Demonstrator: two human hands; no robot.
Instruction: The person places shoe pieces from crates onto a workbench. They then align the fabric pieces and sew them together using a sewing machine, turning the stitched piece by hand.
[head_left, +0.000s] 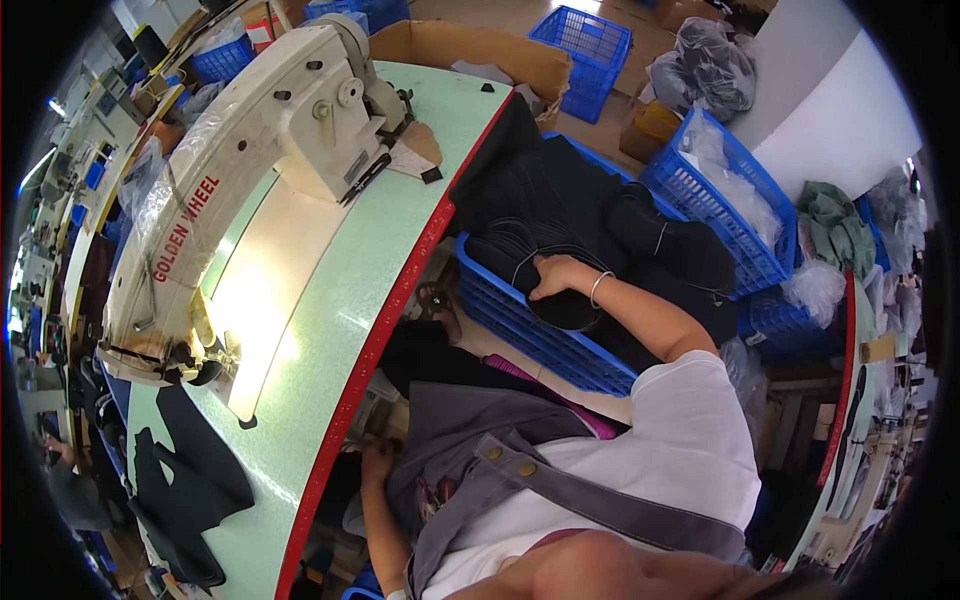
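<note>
My right hand (563, 276) reaches into a blue plastic basket (545, 345) on my right, its fingers curled onto a bundle of black fabric pieces (515, 240) with thin cord-like edges. More black pieces (670, 248) are heaped around it, one bundle tied with a light string. Low at the red table edge, beside my grey apron (470, 420), is my left hand (378, 460). Shadow and dark cloth hide its fingers. A cream sewing machine (240, 150) stands on the pale green table (390, 240). Cut black fabric pieces (190, 480) lie at the table's near left.
Black tweezers (368, 178) and a small beige piece (418, 148) lie by the machine. Behind the table is a cardboard box (470, 45). Blue baskets stand at the back (585, 60) and right (730, 190), the latter holding plastic bags. Another worktable (835, 400) borders the right.
</note>
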